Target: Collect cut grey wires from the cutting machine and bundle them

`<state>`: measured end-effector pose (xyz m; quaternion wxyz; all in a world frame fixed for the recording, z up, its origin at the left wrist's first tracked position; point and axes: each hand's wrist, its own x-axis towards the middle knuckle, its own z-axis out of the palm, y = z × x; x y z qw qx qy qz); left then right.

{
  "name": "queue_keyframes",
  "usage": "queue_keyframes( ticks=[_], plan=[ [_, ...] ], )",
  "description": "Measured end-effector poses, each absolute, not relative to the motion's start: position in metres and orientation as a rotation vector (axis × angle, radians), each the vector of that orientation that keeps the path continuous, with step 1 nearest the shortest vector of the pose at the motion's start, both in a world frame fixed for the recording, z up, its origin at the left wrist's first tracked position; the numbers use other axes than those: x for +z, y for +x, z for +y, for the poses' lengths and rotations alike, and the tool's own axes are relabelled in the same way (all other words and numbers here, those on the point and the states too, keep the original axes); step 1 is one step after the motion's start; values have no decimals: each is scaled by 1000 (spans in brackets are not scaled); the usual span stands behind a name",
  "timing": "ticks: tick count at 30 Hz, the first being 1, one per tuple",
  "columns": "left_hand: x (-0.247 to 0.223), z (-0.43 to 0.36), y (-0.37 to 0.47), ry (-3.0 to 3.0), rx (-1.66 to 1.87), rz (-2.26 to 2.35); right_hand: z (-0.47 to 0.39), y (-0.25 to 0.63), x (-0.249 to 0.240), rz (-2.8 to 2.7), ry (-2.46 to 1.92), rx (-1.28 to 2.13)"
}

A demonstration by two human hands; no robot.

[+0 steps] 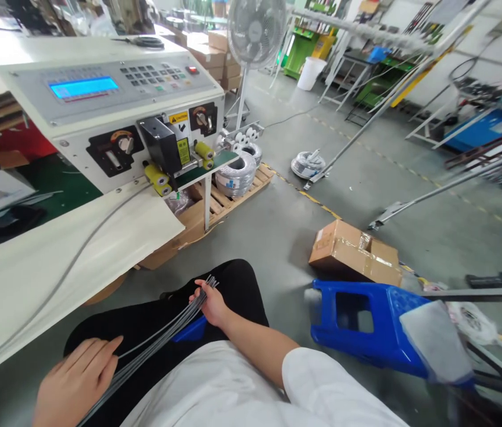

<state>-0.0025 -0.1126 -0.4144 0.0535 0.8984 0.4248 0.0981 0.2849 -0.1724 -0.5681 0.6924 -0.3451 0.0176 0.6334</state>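
Observation:
A bundle of thin grey cables (168, 331) lies slantwise across my lap. My right hand (210, 303) is closed around it near its upper end, and the cut tips stick out just past the fingers. At the lower left, my left hand (77, 379) is beside the bundle's other end, back of the hand up. A single strand runs in between its thumb and forefinger, which look closed on it; the palm is hidden. Another grey cable (86, 243) comes out between the yellow rollers (157, 179) of a wire cutting machine (112, 112) and curves down a cream chute (135, 228).
A blue plastic stool (357, 326) lies on its side at my right, by a cardboard box (357, 252). Wire coils (237, 175) sit on a wooden pallet (251, 193) beyond the machine. A standing fan (256, 29) and slanted metal bars (402, 89) stand farther back.

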Motion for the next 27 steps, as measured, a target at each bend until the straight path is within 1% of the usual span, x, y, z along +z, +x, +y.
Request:
queue_keyframes(
  ticks=[3, 5, 7, 10, 15, 27],
  plan=[
    [-379, -87, 37, 3003, 655, 1120, -170, 286, -570, 2, -755, 1419],
    [-355, -64, 64, 3030, 909, 1242, -170, 287, -571, -27, -758, 1422],
    [-337, -40, 89, 2981, 999, 1425, -170, 287, -571, -47, -769, 1423],
    [-324, -7, 114, 2910, 887, 1607, -172, 288, -569, -53, -784, 1409],
    [-322, 22, 121, 2833, 633, 1798, -171, 289, -564, -59, -783, 1444],
    [-311, 28, 92, 2899, 495, 1746, -173, 291, -551, -155, -832, 1476]
  ],
)
